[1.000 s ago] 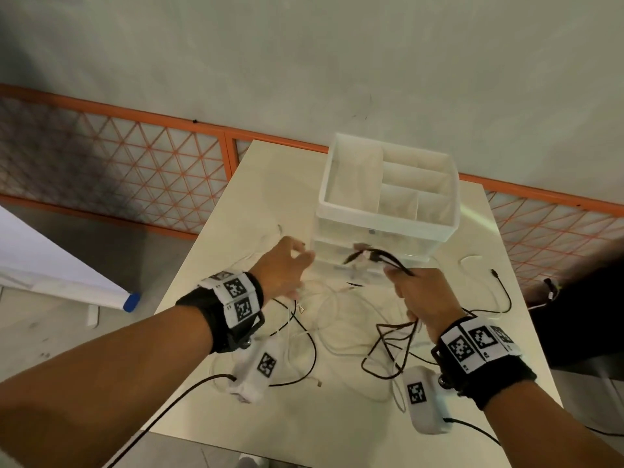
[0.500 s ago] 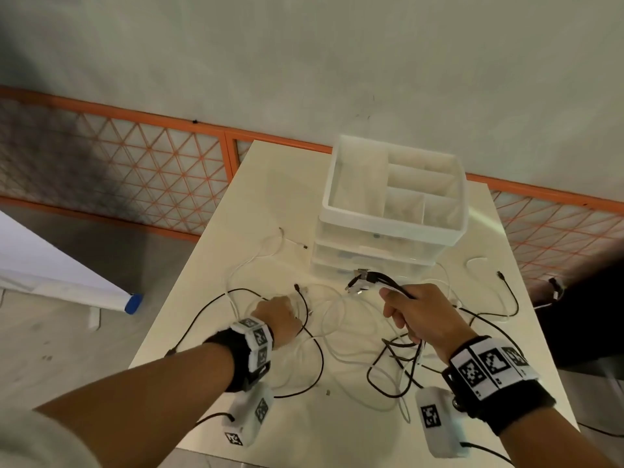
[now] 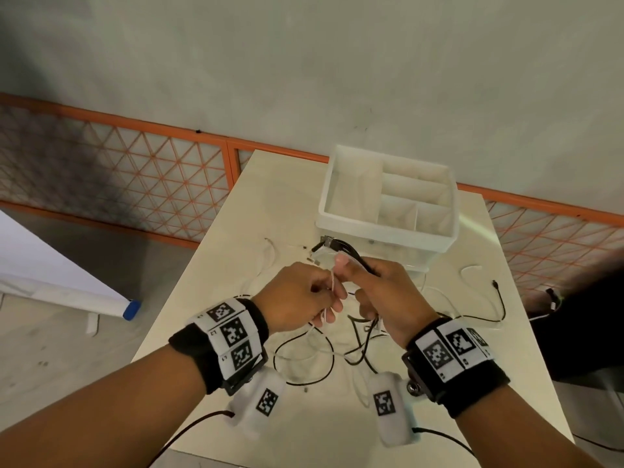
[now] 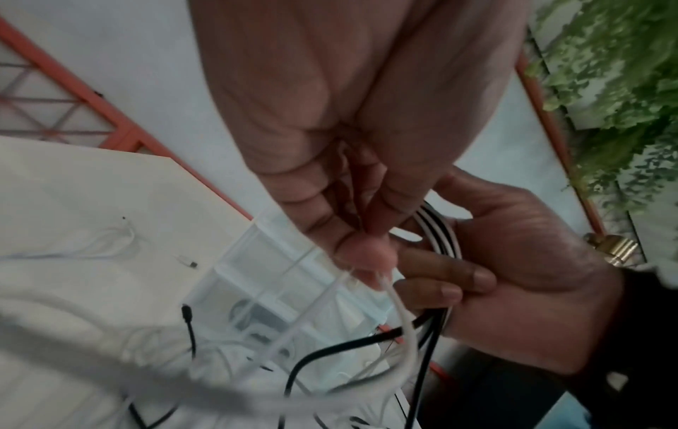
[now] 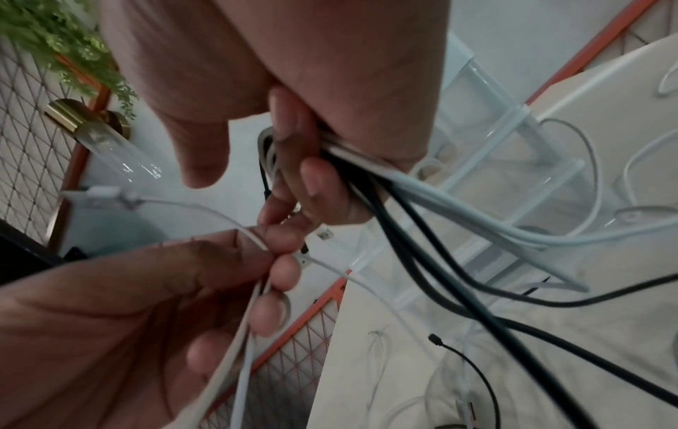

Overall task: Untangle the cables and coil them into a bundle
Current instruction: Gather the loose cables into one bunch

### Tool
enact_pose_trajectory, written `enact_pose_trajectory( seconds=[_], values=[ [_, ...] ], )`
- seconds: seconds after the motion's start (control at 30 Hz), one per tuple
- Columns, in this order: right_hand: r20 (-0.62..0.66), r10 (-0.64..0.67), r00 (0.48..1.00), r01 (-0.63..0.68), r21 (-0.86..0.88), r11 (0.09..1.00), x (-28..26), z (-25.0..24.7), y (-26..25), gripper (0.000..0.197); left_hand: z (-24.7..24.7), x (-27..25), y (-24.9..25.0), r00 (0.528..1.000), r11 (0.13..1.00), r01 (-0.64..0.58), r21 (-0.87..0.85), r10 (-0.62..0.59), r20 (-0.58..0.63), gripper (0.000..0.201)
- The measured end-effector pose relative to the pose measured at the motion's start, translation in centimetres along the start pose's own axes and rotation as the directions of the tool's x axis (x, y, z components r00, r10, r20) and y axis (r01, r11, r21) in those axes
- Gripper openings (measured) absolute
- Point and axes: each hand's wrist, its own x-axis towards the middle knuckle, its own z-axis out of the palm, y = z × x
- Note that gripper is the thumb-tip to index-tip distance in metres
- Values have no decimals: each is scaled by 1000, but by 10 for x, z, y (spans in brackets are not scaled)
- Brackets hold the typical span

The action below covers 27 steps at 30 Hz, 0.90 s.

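Observation:
Both hands are raised over the table, close together. My right hand (image 3: pixel 378 292) grips a bunch of black and white cables (image 5: pixel 414 185); their plug ends (image 3: pixel 329 242) stick out past my thumb. My left hand (image 3: pixel 304 298) pinches a thin white cable (image 3: pixel 332 285) just beside the right thumb; in the right wrist view that white cable (image 5: pixel 249 333) runs down through the left fingers (image 5: pixel 282 272). More black cable loops (image 3: pixel 304 363) and white cable loops (image 3: pixel 439 298) lie tangled on the table below the hands.
A white plastic drawer organizer (image 3: pixel 388 204) with an open divided top stands on the white table (image 3: pixel 277 197) just beyond the hands. A black cable end (image 3: pixel 496 285) lies at the right. An orange mesh fence (image 3: pixel 118 184) runs behind the table.
My left hand has come up off the table with a white cable and moved right to meet the right hand. The right hand keeps its bunch and has risen a little.

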Motion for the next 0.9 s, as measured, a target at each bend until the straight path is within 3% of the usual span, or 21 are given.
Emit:
enact_pose_trajectory(
  seconds=[0.1, 0.17, 0.27, 0.37, 0.47, 0.53, 0.57, 0.6, 0.67, 0.73, 0.77, 0.83, 0.9],
  values=[
    [57, -15, 998, 8, 120, 993, -5, -3, 1, 24, 0, -4, -3, 999, 999, 36, -9, -36, -33, 21],
    [42, -47, 998, 45, 54, 998, -9, -2, 1, 18, 1, -6, -4, 1000, 1000, 29, -1, -29, -7, 23],
    [-89, -86, 992, 84, -30, 996, -9, 1, 2, 16, 6, -5, -10, 998, 999, 12, 39, -14, 58, 16],
    [-197, -87, 977, 87, -6, 996, -11, -8, 0, 19, 2, -2, -24, 1000, 965, 28, 261, -29, 1, 13],
    [-336, -98, 937, 105, 0, 995, -16, -31, -5, 23, -17, -1, -44, 983, 747, 158, 646, -180, -33, 35],
    [-394, -133, 910, 128, -40, 991, -20, -49, -11, 25, -31, -3, -60, 933, 588, 282, 758, -351, -75, 52],
    [-399, -152, 905, 135, -70, 988, -22, -56, -14, 26, -38, -3, -64, 916, 552, 320, 770, -389, -103, 57],
    [-392, -166, 905, 134, -108, 985, -24, -61, -16, 25, -44, -1, -62, 915, 549, 340, 763, -380, -134, 59],
    [-333, -174, 927, 108, -209, 972, -28, -62, -21, 21, -51, 3, -38, 949, 683, 315, 659, -218, -228, 60],
    [-219, -165, 962, 79, -354, 932, -29, -55, -23, 16, -49, 5, 4, 952, 869, 112, 483, 45, -301, 63],
    [-164, -172, 971, 85, -435, 897, -28, -50, -25, 15, -44, 4, 31, 950, 902, -19, 432, 152, -275, 68],
    [-50, -217, 975, 143, -605, 783, -26, -39, -32, 13, -29, 1, 74, 958, 882, -204, 425, 268, -98, 80],
    [36, -289, 957, 230, -705, 671, -25, -28, -41, 14, -13, 1, 96, 965, 823, -263, 503, 220, 143, 88]
  ],
)
